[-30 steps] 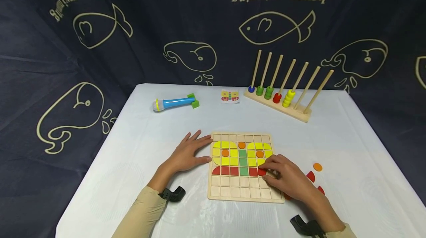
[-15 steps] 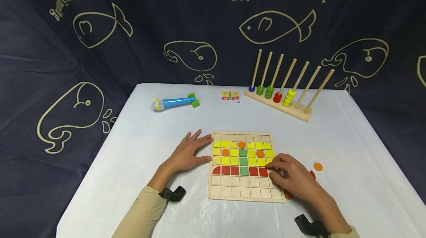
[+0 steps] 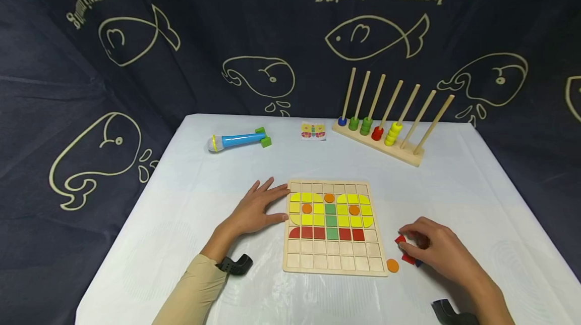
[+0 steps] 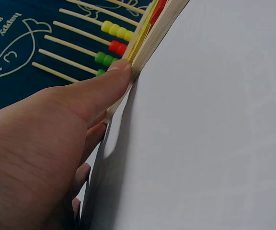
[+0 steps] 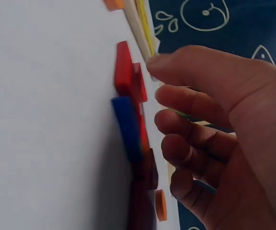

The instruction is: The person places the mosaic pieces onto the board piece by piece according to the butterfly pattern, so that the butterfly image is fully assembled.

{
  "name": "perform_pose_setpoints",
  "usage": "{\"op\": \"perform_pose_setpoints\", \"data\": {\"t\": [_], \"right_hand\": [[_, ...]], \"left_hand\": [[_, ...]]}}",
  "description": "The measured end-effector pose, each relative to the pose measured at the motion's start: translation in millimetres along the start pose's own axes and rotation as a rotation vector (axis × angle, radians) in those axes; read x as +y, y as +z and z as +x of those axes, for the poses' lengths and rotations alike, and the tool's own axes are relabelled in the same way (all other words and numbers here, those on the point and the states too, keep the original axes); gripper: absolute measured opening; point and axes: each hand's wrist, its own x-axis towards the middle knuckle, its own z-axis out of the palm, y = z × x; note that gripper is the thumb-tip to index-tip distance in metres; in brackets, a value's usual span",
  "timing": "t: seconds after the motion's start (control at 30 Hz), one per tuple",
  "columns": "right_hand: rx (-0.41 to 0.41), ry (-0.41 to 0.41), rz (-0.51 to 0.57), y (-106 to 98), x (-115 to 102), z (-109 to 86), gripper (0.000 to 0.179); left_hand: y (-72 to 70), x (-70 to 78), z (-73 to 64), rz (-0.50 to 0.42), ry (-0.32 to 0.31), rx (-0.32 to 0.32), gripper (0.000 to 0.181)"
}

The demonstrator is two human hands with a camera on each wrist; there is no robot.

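Observation:
A wooden grid board (image 3: 333, 262) lies flat, its cells partly filled with yellow, green, red and orange pieces. My left hand (image 3: 255, 210) rests at its left edge, fingers spread straight; in the left wrist view the thumb (image 4: 110, 85) touches the board's side. Off the board's right side, my right hand (image 3: 438, 247) is over loose pieces, thumb and forefinger apart with a red piece (image 3: 399, 239) right at their tips. A red square (image 3: 408, 259) and a blue piece (image 5: 127, 128) lie under it. The palm hides other pieces in the head view.
An orange disc (image 3: 392, 265) lies by the board's lower right corner. Behind stand a peg rack with coloured rings (image 3: 379, 144), a butterfly pattern card (image 3: 313, 131) and a blue toy microphone (image 3: 242, 140). A dark printed cloth (image 3: 290, 27) hangs beyond the table.
My right hand has left the board's red row and moved right and down to the loose pieces. The rightmost yellow rounded piece now shows uncovered. My left hand has stayed put.

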Motion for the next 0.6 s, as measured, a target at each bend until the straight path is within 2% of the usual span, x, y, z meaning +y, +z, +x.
{"op": "perform_pose_setpoints", "data": {"t": [0.13, 0.6], "right_hand": [[-0.031, 0.009, -0.020, 3.5, -0.9, -0.7, 0.027], [-0.027, -0.016, 0.000, 16.5, -22.4, 10.8, 0.030]], "left_hand": [[0.0, 0.5, -0.3, -0.004, -0.005, -0.002, 0.068], [0.3, 0.4, -0.1, 0.009, -0.003, 0.002, 0.069]]}}
